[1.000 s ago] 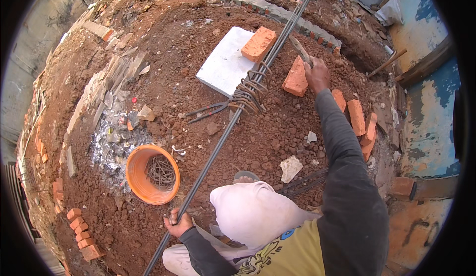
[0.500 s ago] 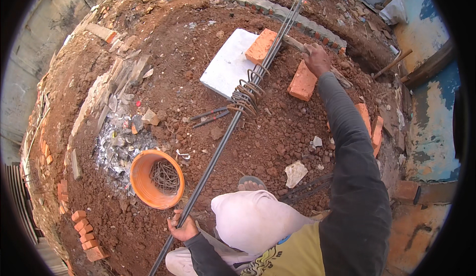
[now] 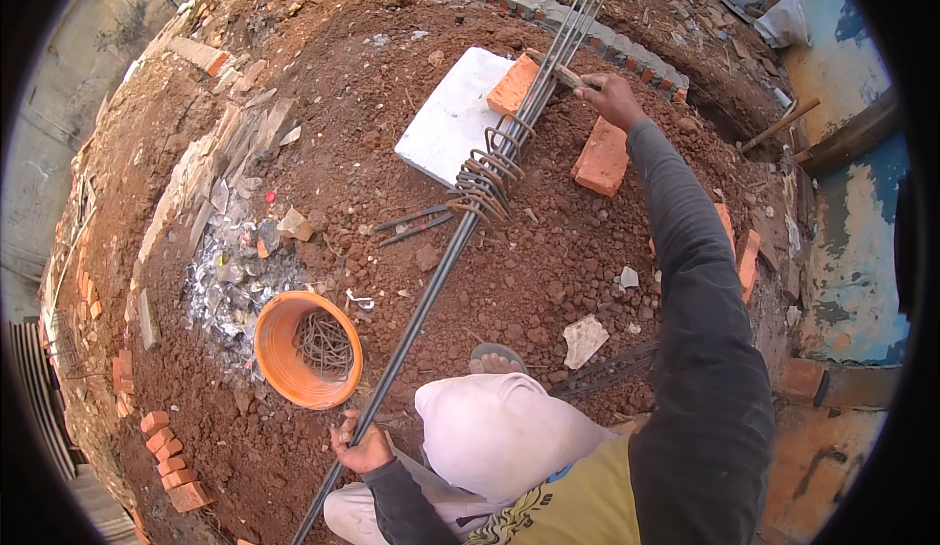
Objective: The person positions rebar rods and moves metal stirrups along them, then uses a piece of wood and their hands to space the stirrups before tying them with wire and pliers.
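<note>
A bundle of long steel rods (image 3: 431, 295) runs slantwise from the lower left to the upper right. Several bent wire rings, like rebar stirrups (image 3: 487, 181), are strung around it. My left hand (image 3: 362, 447) is closed around the rods near their close end, beside an orange bucket (image 3: 269, 344). At the far end, my right hand (image 3: 613, 102) grips a short piece of wood (image 3: 568, 76) that crosses the rods; part is hidden by them. Beneath the rods there, an orange brick (image 3: 511, 85) lies on a white slab (image 3: 450, 114).
The bucket holds bent metal pieces (image 3: 326, 344). On the reddish soil lie dark pincers (image 3: 415, 224), another brick (image 3: 601, 156) and a pale stone chunk (image 3: 585, 341). Bricks (image 3: 176, 462) line the lower left. A painted wall (image 3: 852, 251) stands at right.
My right hand has shifted slightly left with the wood, whose other end now shows past the rods. The rods' far ends look more spread. My left hand stays in place.
</note>
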`<state>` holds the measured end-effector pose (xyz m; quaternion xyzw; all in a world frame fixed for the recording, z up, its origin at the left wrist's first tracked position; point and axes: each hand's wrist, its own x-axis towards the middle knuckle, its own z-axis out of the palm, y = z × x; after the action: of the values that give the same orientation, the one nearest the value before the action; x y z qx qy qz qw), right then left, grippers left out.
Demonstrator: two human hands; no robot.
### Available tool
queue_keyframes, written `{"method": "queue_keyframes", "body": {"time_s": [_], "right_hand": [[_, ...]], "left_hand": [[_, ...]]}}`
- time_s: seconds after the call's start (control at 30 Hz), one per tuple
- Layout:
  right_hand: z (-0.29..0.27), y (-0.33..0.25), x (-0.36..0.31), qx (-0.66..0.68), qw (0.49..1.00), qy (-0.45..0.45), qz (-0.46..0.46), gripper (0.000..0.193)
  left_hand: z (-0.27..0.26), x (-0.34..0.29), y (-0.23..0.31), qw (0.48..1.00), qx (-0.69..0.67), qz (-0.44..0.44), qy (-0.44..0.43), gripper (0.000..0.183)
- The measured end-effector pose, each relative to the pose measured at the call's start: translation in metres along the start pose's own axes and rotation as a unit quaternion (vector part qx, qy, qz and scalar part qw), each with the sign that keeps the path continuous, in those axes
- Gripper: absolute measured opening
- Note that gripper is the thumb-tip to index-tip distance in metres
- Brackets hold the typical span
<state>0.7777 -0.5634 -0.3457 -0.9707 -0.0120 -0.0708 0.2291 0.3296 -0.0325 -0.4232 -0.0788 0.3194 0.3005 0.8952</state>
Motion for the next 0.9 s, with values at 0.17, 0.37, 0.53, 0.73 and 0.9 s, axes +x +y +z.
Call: {"method": "queue_keyframes", "body": {"time_s": [0.17, 0.37, 0.53, 0.73, 0.9], "right_hand": [[0.011, -0.011, -0.003, -0.043, 0.999, 0.021, 0.006, 0.044], [0.014, -0.004, -0.015, -0.008, 0.998, 0.053, -0.034, 0.042], [0.022, 0.014, -0.012, -0.034, 0.999, 0.014, -0.018, 0.042], [0.035, 0.019, -0.017, -0.043, 0.994, 0.086, -0.053, 0.038], [0.019, 0.005, -0.014, -0.029, 0.999, -0.033, 0.006, 0.045]], "left_hand": [[-0.011, 0.007, 0.0, 1.0, 0.013, 0.012, 0.006, 0.028], [-0.023, 0.002, 0.008, 0.998, 0.039, -0.024, -0.045, 0.021], [-0.036, 0.009, -0.007, 0.989, 0.141, 0.031, 0.046, 0.011], [-0.047, 0.01, -0.002, 0.981, 0.19, -0.01, 0.043, 0.023], [-0.033, 0.01, -0.005, 0.972, 0.16, -0.058, 0.165, 0.049]]}}
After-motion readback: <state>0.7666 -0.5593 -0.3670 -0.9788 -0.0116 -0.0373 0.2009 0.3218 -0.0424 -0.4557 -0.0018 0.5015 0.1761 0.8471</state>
